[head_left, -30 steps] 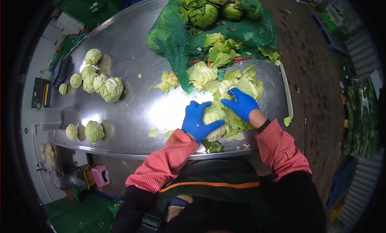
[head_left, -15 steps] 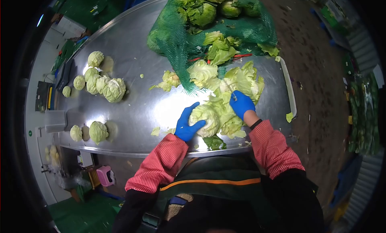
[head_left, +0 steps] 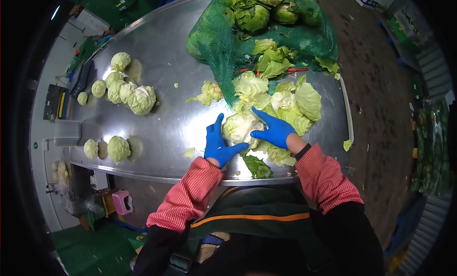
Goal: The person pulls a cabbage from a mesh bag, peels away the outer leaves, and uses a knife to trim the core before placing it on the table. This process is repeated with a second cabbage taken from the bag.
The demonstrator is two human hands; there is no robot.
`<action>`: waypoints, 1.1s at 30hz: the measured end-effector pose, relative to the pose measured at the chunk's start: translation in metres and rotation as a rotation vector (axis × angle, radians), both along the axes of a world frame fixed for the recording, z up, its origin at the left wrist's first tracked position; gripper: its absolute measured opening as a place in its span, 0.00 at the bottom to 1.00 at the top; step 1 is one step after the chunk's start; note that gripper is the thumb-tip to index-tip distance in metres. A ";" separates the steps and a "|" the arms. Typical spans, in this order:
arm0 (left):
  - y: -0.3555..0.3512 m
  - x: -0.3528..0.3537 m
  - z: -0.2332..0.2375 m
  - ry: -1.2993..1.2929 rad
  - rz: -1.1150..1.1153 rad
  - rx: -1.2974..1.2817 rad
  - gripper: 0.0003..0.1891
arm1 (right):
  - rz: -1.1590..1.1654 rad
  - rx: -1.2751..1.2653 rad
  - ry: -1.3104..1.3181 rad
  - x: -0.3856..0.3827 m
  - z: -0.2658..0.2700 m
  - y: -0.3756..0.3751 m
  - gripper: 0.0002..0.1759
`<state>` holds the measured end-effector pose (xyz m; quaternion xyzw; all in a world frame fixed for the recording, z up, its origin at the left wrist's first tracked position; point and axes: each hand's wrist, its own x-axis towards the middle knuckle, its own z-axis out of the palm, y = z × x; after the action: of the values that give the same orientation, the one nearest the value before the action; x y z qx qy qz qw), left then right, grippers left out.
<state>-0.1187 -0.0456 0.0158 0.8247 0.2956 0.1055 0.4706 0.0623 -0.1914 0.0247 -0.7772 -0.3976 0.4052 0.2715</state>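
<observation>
Both my blue-gloved hands hold one pale green cabbage [head_left: 239, 128] at the near side of the metal table. My left hand [head_left: 219, 145] cups its left side, thumb along the near edge and fingers pointing away from me. On the right, my right hand [head_left: 276, 129] grips it with thumb and fingers apart around its surface. The cabbage's whitish base faces up and to the right. Loose cabbage leaves [head_left: 308, 102] lie beyond and under my right hand. A dark green leaf [head_left: 257, 167] rests just in front of the cabbage.
Trimmed cabbages stand at the left, including a large one [head_left: 142, 100] in a cluster and another [head_left: 118, 149] nearer me. A green mesh sack [head_left: 212, 45] with several cabbages lies at the far side. A clear plastic tub [head_left: 67, 133] is at the left edge.
My right hand has moved left from the loose leaves onto the cabbage. The cabbage has turned, showing its base. My left hand's fingers have spread more. The whole view has shifted slightly.
</observation>
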 end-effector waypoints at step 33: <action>-0.013 0.013 -0.023 -0.121 -0.192 0.214 0.56 | -0.315 -0.049 -0.390 0.009 -0.037 0.016 0.20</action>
<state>-0.1055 -0.0582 -0.0074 0.8868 0.1736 0.1403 0.4047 0.0717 -0.1756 -0.0123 -0.8994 -0.3065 0.2097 0.2306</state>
